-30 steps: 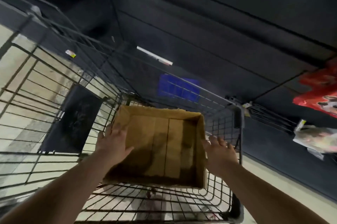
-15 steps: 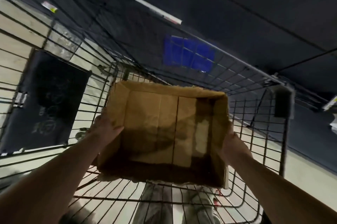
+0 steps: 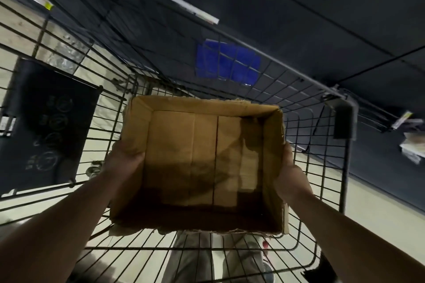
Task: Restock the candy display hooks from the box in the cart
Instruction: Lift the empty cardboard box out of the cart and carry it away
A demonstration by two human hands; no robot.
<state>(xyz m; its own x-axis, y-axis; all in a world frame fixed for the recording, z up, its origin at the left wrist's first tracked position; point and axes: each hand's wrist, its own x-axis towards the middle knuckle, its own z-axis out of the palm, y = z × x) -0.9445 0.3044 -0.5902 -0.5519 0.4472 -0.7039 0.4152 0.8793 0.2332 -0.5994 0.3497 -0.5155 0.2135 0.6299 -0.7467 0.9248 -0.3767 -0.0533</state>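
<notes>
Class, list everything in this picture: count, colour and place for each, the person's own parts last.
cardboard box: one, brown, nothing visible inside, held above the cart's wire floor.
wire cart: one, dark metal, around and below the box.
blue label: one, on the cart's far wall.
black panel: one, at the cart's left side.
packets: a few, pale, blurred, right edge.
legs: two, grey trousers, under the cart.
left hand: grips box's left wall.
right hand: holds box's right wall.
</notes>
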